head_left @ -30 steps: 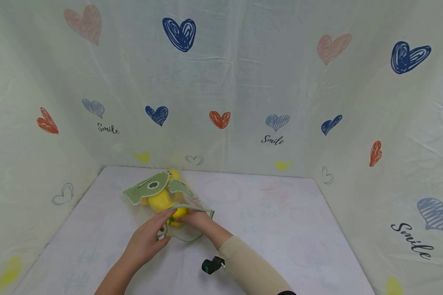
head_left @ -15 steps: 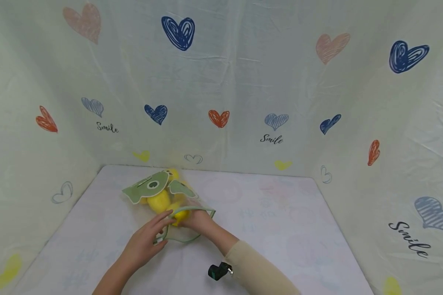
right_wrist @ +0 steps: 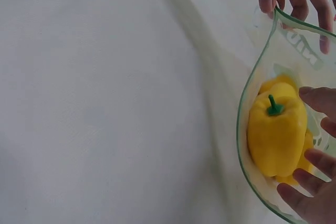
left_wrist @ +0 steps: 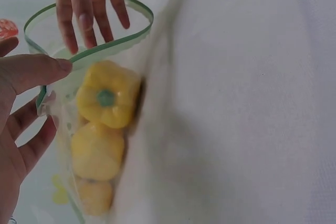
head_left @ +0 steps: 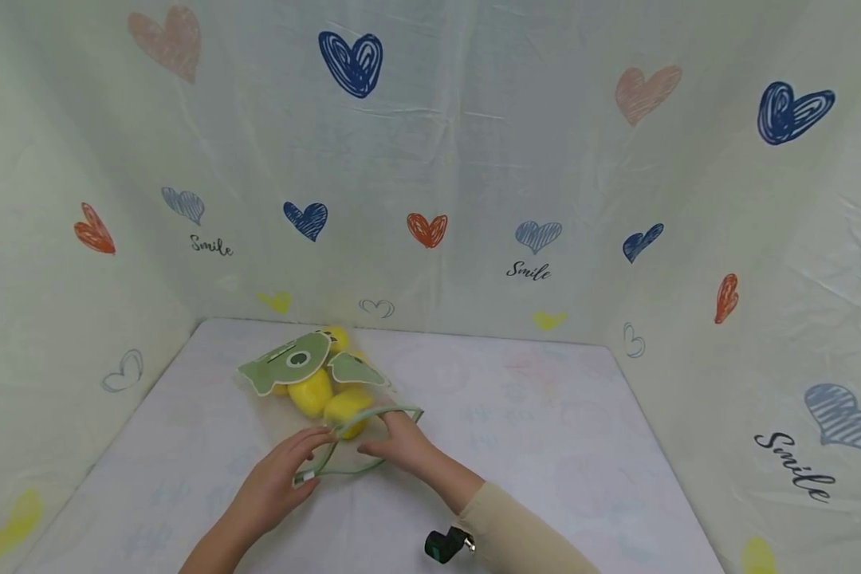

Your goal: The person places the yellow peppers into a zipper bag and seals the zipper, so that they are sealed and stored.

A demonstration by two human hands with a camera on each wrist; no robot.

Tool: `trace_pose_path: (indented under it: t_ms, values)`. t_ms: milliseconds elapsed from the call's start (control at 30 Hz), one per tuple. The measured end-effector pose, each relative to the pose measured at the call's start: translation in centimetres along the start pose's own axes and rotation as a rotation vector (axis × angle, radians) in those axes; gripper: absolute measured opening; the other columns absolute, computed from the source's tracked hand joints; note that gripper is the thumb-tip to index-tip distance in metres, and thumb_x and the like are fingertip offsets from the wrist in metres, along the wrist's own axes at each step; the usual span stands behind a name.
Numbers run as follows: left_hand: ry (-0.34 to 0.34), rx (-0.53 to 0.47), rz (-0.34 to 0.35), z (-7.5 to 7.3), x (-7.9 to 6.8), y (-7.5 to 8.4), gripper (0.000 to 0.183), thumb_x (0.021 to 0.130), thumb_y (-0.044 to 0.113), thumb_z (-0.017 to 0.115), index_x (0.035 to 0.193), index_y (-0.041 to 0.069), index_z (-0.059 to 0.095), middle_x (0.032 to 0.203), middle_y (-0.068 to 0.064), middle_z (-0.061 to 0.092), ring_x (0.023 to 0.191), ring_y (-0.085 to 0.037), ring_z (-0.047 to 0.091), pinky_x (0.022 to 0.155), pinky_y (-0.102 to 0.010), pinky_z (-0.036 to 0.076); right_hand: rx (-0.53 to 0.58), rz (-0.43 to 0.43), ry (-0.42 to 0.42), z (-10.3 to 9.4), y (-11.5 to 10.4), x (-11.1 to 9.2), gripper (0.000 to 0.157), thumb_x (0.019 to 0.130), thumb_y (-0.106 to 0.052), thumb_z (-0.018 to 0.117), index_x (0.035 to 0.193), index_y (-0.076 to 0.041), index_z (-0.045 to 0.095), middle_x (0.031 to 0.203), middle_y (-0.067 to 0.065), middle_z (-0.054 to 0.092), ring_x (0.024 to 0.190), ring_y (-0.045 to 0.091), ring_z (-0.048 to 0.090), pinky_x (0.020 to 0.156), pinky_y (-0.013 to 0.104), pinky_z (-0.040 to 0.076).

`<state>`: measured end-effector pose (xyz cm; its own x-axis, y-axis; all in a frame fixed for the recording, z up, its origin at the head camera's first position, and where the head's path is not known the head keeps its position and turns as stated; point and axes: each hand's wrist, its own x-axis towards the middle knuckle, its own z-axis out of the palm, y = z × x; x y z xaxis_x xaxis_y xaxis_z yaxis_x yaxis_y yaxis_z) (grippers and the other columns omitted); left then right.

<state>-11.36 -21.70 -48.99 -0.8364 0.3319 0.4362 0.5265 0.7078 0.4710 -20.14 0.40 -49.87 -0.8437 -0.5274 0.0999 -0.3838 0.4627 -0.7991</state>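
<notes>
A clear zip bag (head_left: 284, 368) with green print and a green-edged mouth lies on the table, holding several yellow bell peppers. My left hand (head_left: 273, 482) pinches the rim at the near left corner; in the left wrist view its thumb (left_wrist: 39, 72) lies over the edge. My right hand (head_left: 405, 446) is at the mouth, fingers spread and apart from each other, gripping nothing. Just inside the mouth lies the nearest bell pepper (right_wrist: 278, 135), its green stem toward the opening. More peppers (left_wrist: 97, 153) sit deeper. In the head view the bag's rim partly covers my right fingertips.
A white-covered table (head_left: 531, 462) spreads under the bag, with bare surface right of it. Curtains (head_left: 466, 159) printed with hearts enclose the back and both sides. A small black device (head_left: 445, 546) is by my right sleeve.
My right hand has let go of the nearest bell pepper and drawn back toward the right, out toward the mouth. My left hand stays at the rim, shifted slightly nearer to me.
</notes>
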Motion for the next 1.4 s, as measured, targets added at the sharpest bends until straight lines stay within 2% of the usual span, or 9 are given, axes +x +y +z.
trace_pose_path:
  t_ms: [100,200,300,467,633,900,1133,1400]
  values:
    - [-0.006,0.031,-0.026,0.1,-0.3,-0.1,0.073,0.058,-0.007,0.088,0.122,0.016,0.061,0.126,0.001,0.059,0.105,-0.019,0.059,0.080,-0.032,0.056,-0.025,-0.010,-0.012,-0.3,0.2,-0.6,0.071,0.081,-0.014,0.080,0.143,-0.011,0.047,0.143,0.003,0.050,0.134,0.021,0.041,0.112,0.040,0.033]
    - [-0.013,0.077,-0.054,0.1,-0.7,-0.2,0.069,0.059,-0.003,0.089,0.119,0.017,0.062,0.122,0.003,0.059,0.110,-0.020,0.057,0.086,-0.038,0.054,-0.069,-0.011,-0.030,-0.5,0.2,-1.3,0.060,0.081,-0.016,0.079,0.136,-0.013,0.055,0.135,0.000,0.056,0.130,0.018,0.046,0.109,0.037,0.037]
    - [-0.005,0.102,-0.053,0.1,-1.1,-0.4,0.067,0.058,-0.001,0.089,0.117,0.016,0.063,0.119,0.003,0.058,0.110,-0.021,0.057,0.089,-0.043,0.052,-0.107,-0.005,-0.055,-0.9,0.1,-2.0,0.049,0.082,-0.018,0.079,0.127,-0.012,0.060,0.129,-0.001,0.058,0.125,0.018,0.049,0.105,0.034,0.040]
    - [0.024,0.127,-0.045,0.0,-1.7,-0.8,0.066,0.056,0.001,0.090,0.115,0.016,0.064,0.112,0.006,0.058,0.103,-0.017,0.057,0.084,-0.041,0.054,-0.131,0.015,-0.093,-1.6,-0.3,-3.0,0.045,0.082,-0.020,0.079,0.124,-0.013,0.062,0.127,-0.002,0.056,0.122,0.016,0.050,0.102,0.032,0.043]
    - [0.023,0.127,-0.061,-0.2,-2.2,-0.9,0.063,0.058,0.001,0.090,0.113,0.017,0.066,0.108,0.010,0.057,0.100,-0.013,0.057,0.082,-0.038,0.055,-0.143,-0.011,-0.110,-2.2,-0.8,-3.6,0.045,0.083,-0.021,0.079,0.123,-0.014,0.061,0.126,-0.003,0.055,0.121,0.014,0.050,0.102,0.032,0.043]
    - [0.000,0.136,-0.087,-0.8,-2.7,-0.9,0.056,0.059,0.002,0.090,0.108,0.018,0.068,0.105,0.014,0.055,0.096,-0.010,0.056,0.081,-0.038,0.055,-0.270,-0.136,-0.160,-3.0,-2.3,-4.4,0.043,0.085,-0.025,0.077,0.124,-0.014,0.062,0.124,-0.008,0.056,0.119,0.009,0.051,0.099,0.026,0.044]
    - [0.057,0.154,-0.013,-0.8,-3.0,-1.2,0.051,0.056,0.003,0.091,0.099,0.020,0.069,0.104,0.014,0.057,0.094,-0.011,0.057,0.078,-0.036,0.055,-0.347,-0.266,-0.140,-3.4,-4.3,-4.5,0.039,0.085,-0.024,0.077,0.121,-0.015,0.064,0.121,-0.009,0.060,0.118,0.007,0.051,0.099,0.023,0.043]
    - [0.117,0.158,0.061,-0.7,-2.8,-1.4,0.054,0.052,0.003,0.092,0.095,0.024,0.068,0.102,0.014,0.060,0.091,-0.011,0.058,0.082,-0.017,0.047,-0.345,-0.378,-0.087,-3.3,-5.6,-4.1,0.035,0.084,-0.025,0.078,0.116,-0.014,0.066,0.115,-0.007,0.062,0.113,0.007,0.053,0.096,0.020,0.043]
